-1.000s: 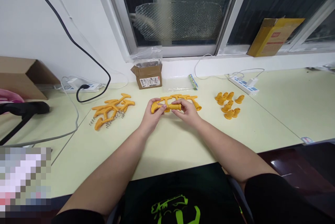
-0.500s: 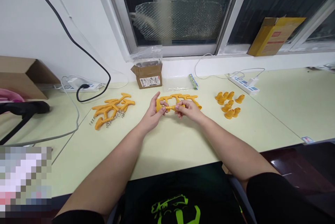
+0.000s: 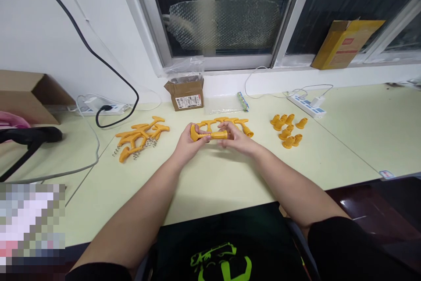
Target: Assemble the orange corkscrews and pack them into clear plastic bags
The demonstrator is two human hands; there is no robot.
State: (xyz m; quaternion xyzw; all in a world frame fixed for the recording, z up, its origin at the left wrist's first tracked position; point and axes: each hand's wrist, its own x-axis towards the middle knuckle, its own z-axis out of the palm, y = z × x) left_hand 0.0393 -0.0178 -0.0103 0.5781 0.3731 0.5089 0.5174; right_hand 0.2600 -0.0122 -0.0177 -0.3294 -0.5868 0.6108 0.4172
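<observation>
My left hand (image 3: pixel 190 143) is closed around the T-shaped handle of a yellow corkscrew (image 3: pixel 200 135), held sideways just above the table. Over its screw end sits a ribbed yellow sleeve (image 3: pixel 217 135) with a flared rim pointing right. My right hand (image 3: pixel 238 138) is around that rim, thumb and fingers apart; whether a fingertip touches it is hard to see. Behind my hands lies a row of yellow corkscrews with sleeves (image 3: pixel 246 128). Left of them is a pile of yellow corkscrews with bare metal spirals (image 3: pixel 140 136). Several loose yellow sleeves (image 3: pixel 288 142) stand on the right.
A small open cardboard box (image 3: pixel 189 99) and a clear plastic bag (image 3: pixel 222 104) are at the back of the table (image 3: pixel 230 180). Power strips (image 3: pixel 307 106) lie along the wall. A black cable (image 3: pixel 88 46) hangs at left, and a yellow carton (image 3: pixel 348 46) leans on the window.
My right hand has let go of its pinch and opened around the end of the sleeve. The sleeve now covers the screw end and shows plainly. My left hand has shifted slightly left.
</observation>
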